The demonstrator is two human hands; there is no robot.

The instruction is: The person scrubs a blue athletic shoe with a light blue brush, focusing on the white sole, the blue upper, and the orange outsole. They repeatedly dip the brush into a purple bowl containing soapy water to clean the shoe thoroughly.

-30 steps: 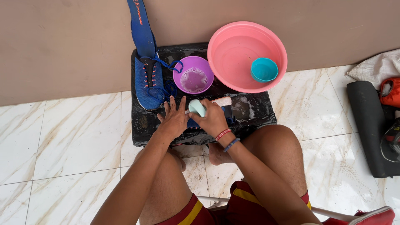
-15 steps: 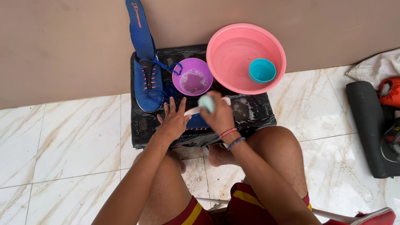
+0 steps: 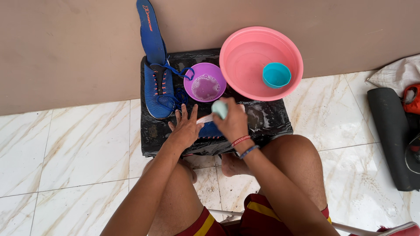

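Right now I see both hands working at the near edge of the black-wrapped worktop (image 3: 151, 131), and they sit close together over a blue shoe (image 3: 211, 130) that lies flat between them. My left hand (image 3: 186, 129) is spread open, palm down, pinning the shoe's left end; the fingers fan toward twelve o'clock. My right hand (image 3: 232, 122) is closed around a pale green soap bar (image 3: 219, 109), which sticks out of the fist at about eleven o'clock, just above the shoe. I judge the bar small, hard and very slippery when wet, so a full wrap of the fingers suits it better than a pinch. The shoe looks light, with a soft upper and a stiffer sole; wet, it would slide on the glossy plastic, so pressing down on it or gripping the sole edge seems the safest hold. At eleven o'clock from the hands a second blue shoe (image 3: 158, 89) rests with its insole (image 3: 151, 32) leaning on the wall. A purple bowl (image 3: 204, 82) of suds sits at twelve, and a pink basin (image 3: 261, 63) holding a teal cup (image 3: 276, 75) at one o'clock.
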